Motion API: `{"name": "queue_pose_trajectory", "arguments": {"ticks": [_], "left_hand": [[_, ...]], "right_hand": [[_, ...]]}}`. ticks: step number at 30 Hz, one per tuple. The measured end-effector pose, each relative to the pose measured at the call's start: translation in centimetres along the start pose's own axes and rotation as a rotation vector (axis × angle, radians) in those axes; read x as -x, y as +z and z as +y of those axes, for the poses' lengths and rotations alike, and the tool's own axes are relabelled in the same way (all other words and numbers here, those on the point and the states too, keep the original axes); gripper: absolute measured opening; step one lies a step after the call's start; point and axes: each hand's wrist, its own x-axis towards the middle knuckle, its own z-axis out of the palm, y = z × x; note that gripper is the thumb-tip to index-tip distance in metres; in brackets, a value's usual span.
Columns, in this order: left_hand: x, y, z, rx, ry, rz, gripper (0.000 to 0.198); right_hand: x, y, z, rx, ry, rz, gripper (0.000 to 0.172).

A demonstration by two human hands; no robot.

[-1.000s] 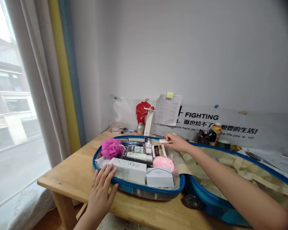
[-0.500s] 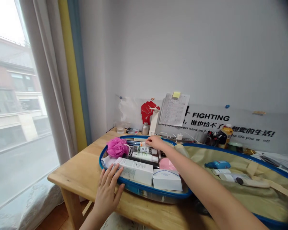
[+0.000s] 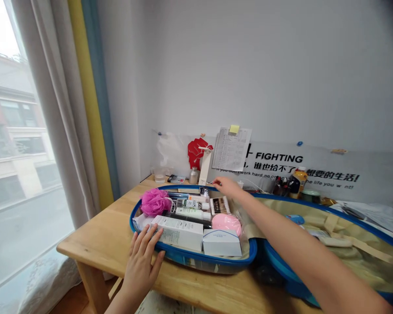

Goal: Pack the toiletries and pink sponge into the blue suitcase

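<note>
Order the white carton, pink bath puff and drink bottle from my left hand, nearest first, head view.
1. White carton, beside the left hand.
2. Pink bath puff, far left in the case.
3. Drink bottle, far right by the wall.

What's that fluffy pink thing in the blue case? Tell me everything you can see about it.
It is a pink mesh bath puff, a ruffled ball of gathered netting that looks like soft nylon, with a thin white cord looping out from its right side. It sits plump and uncrushed at the left end of the open blue-rimmed suitcase half, close against the rim, beside a white carton and a LUX bottle.
</note>
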Motion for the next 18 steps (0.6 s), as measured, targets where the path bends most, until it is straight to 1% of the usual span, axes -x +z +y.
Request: {"name": "queue_pose_trajectory", "arguments": {"ticks": [3,5,7,10,12,14,16,18], "left_hand": [[0.1,0.1,-0.1,0.002,-0.006,-0.002,0.055],[0.2,0.1,-0.1,0.007,-0.012,-0.009,0.056],[0.2,0.2,-0.1,0.017,-0.013,-0.014,0.057],[0.3,0.2,-0.1,0.02,-0.011,-0.019,0.057],[0.3,0.1,-0.1,0.014,-0.003,-0.02,0.057],[0.2,0.1,-0.2,0.013,0.011,-0.016,0.057],[0.1,0.0,-0.2,0.015,0.021,-0.009,0.057],[0.1,0.0,-0.2,0.016,0.016,-0.004,0.057]], "right_hand": [[1.7,-2.1,5.4,0.018,0.062,-0.037,0.031],[3.6,-2.7,9.3,0.041,0.108,-0.083,0.031],[5.8,-2.6,12.8,0.07,0.157,-0.146,0.028],[9.1,-1.4,16.9,0.112,0.222,-0.234,0.026],[10.7,-0.2,18.7,0.136,0.256,-0.259,0.025],[11.7,0.9,19.8,0.156,0.276,-0.267,0.025],[12.1,1.8,20.3,0.17,0.278,-0.275,0.027],[12.1,2.5,20.5,0.18,0.268,-0.282,0.025]]}}
